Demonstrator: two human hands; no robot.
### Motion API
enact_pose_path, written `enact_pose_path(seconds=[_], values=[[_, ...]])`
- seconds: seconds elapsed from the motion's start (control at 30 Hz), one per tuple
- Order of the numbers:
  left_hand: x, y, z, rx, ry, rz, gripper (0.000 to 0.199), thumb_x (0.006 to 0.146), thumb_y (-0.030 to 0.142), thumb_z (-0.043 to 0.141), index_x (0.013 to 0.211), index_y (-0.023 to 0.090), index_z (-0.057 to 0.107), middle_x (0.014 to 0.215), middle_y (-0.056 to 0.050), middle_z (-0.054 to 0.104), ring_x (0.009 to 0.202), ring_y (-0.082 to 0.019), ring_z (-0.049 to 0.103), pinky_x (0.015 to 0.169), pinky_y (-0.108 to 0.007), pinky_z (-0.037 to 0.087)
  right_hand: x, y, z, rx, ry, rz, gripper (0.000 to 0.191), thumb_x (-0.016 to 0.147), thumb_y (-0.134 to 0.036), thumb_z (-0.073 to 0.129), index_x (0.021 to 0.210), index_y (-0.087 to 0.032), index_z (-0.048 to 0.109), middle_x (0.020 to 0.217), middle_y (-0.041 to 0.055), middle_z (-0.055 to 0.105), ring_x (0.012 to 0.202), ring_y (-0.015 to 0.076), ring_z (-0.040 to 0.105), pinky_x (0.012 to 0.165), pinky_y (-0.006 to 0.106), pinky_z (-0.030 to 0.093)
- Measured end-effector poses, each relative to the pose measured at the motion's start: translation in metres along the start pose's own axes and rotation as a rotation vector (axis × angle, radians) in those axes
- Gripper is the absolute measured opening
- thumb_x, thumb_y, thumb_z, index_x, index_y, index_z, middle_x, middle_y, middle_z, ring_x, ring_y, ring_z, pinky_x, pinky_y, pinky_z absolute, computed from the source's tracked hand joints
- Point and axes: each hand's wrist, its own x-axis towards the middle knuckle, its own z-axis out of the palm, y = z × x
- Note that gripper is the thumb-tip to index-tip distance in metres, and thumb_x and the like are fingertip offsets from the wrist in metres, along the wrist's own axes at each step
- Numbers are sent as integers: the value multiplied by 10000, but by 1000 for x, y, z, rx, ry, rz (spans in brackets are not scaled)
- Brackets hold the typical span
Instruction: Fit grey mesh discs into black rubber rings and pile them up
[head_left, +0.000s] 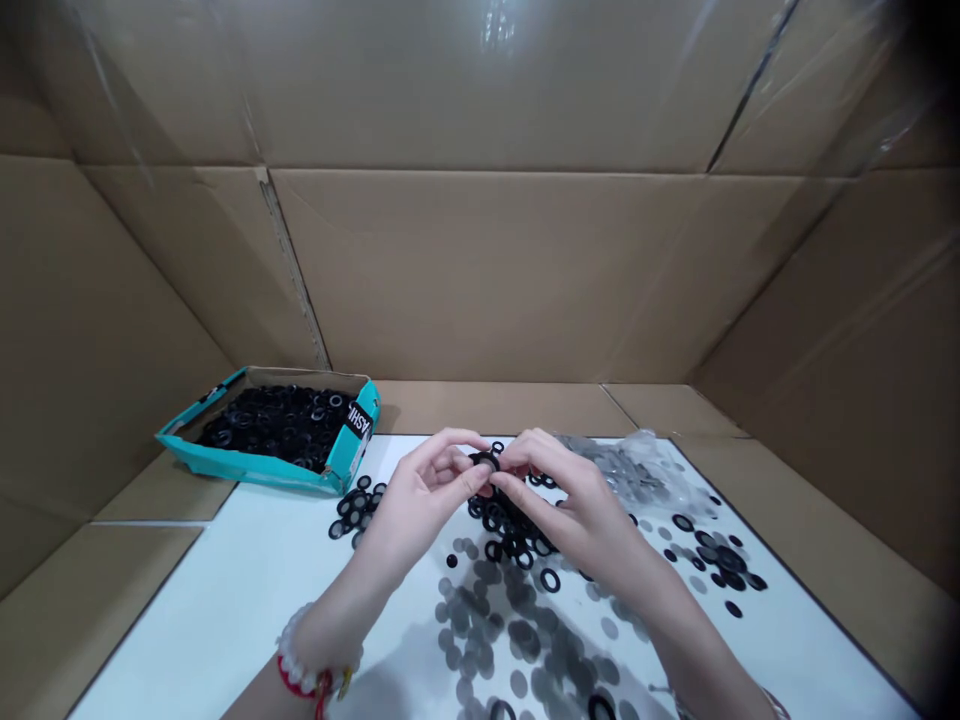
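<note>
Between the fingertips of both hands is a small black ring (487, 461), held up over the white table. My left hand (439, 480) pinches its left side, thumb in front. My right hand (559, 485) closes thumb and forefinger at its right edge. Below and behind the hands lies a pile of black rings (510, 525), partly hidden by my right hand. Nearer to me, many grey translucent discs (525, 640) are spread over the table, with a few black rings among them. By my left wrist side sits a small cluster of rings (356, 507).
A teal cardboard tray (262, 470) full of black rings stands at the back left. Toward the back right lies a clear plastic bag (637, 465) with grey discs. Black discs (724, 560) are heaped at the right. Tall cardboard walls (480, 280) surround the white table (247, 590).
</note>
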Motion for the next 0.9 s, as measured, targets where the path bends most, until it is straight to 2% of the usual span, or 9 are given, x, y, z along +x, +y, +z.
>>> enact_pose_path(seconds=[0.13,0.2,0.37,0.5,0.6,0.67,0.73,0.83,0.9], values=[[-2,0,-5,311,14,172,48,810,268,629,826,223,638,1003,-39,620,1031,-206,564,896,-295,426,0,5,-1,1,-56,46,165,931,-214,486,767,-213,473,766,4,504,729,164,479,668,286,377],[-2,-2,-7,414,10,200,50,820,266,617,809,228,647,1062,-49,593,1083,-218,532,912,-298,406,-1,7,-1,-6,-70,34,184,911,-190,483,734,-213,439,738,-4,476,702,159,456,642,280,362],[1,-7,-5,385,-34,166,53,804,255,625,771,218,639,946,-38,605,974,-207,558,871,-291,408,-2,7,-1,-42,-51,8,188,870,-139,479,709,-211,412,714,-11,455,685,154,443,619,271,341],[3,-9,0,151,21,52,97,789,286,628,768,201,589,765,-2,597,782,-174,579,752,-273,436,-2,6,-1,-65,-45,67,154,905,-180,475,754,-211,476,742,0,498,693,155,467,621,267,360],[3,-8,2,12,3,-19,146,783,322,640,836,202,575,686,24,572,725,-162,586,726,-267,448,0,10,-1,-29,-49,52,132,935,-241,479,818,-214,535,798,18,547,738,165,502,673,281,391],[2,-8,0,53,-36,15,131,794,303,634,873,207,591,739,10,596,770,-167,593,752,-268,453,0,12,-2,-14,-64,48,137,938,-266,489,824,-214,546,805,21,561,754,171,513,688,289,399],[2,-7,-1,193,-43,102,60,815,263,611,844,211,616,833,-15,614,847,-180,586,795,-274,445,0,12,-3,-28,-87,61,153,936,-260,489,796,-213,530,783,15,553,745,170,510,679,289,396],[1,-8,0,407,52,213,71,826,208,587,767,211,628,888,-31,604,904,-194,564,817,-276,424,-1,8,-4,-108,-102,66,179,921,-210,491,743,-210,476,739,-1,518,713,161,486,661,287,375],[1,-9,3,429,129,229,71,821,195,585,762,211,619,872,-28,599,888,-194,563,795,-272,424,-2,6,-4,-158,-88,78,183,915,-188,486,735,-209,459,728,-5,505,701,158,474,654,286,367]])
